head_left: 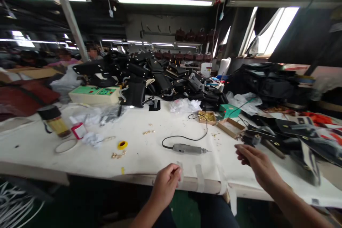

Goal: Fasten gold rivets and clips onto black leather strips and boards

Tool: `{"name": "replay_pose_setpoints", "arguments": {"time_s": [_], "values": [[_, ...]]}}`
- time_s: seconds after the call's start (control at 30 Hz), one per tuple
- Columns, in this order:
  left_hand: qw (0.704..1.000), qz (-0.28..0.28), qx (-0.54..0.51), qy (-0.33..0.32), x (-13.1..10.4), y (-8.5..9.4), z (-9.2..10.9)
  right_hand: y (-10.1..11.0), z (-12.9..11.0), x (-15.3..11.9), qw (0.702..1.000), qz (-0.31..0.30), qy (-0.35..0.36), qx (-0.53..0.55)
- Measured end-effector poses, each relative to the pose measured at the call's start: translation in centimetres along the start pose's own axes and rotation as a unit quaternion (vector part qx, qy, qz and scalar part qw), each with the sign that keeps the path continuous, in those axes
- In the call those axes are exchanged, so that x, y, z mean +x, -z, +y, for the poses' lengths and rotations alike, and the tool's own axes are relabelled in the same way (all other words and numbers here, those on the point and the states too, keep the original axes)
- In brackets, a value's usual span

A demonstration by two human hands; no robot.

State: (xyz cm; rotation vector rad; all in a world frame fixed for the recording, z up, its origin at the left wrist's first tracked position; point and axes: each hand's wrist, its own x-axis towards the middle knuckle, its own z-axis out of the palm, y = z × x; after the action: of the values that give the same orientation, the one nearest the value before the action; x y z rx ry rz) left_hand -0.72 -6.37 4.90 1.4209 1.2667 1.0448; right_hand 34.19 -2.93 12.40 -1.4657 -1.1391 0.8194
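At lower centre, left hand (pixel 169 179) curled closed, near grey cylindrical electric screwdriver (pixel 187 149); lower right, right hand (pixel 249 155) loosely open.

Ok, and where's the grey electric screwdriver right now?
In the head view, the grey electric screwdriver lies on the white table near the middle, just beyond and right of your left hand, tip pointing right.

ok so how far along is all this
The studded black bags heaped at the back look largely assembled. Neither the left hand nor the right hand clearly holds anything; the grey electric screwdriver lies idle. Loose gold fittings and black panels at right seem left.
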Motion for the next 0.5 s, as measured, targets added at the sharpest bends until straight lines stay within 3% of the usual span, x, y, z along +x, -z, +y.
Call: {"name": "replay_pose_setpoints", "arguments": {"time_s": [0.1,0.2,0.3,0.5], "values": [[0.997,0.071,-0.002,-0.005,2.9,2.7,-1.1,-8.8,-2.2,0.4,0.982,-0.183,0.032,-0.022],[0.993,0.115,-0.009,0.007,5.3,4.8,-2.6,-17.3,-4.4,3.9,0.956,-0.274,0.085,-0.061],[0.988,0.14,-0.051,0.047,6.5,5.8,-4.4,-25.7,-4.6,9.1,0.943,-0.277,0.121,-0.137],[0.985,0.139,-0.061,0.088,6.2,5.6,-8.4,-42.0,-4.2,20.2,0.931,-0.24,0.197,-0.193]]}}
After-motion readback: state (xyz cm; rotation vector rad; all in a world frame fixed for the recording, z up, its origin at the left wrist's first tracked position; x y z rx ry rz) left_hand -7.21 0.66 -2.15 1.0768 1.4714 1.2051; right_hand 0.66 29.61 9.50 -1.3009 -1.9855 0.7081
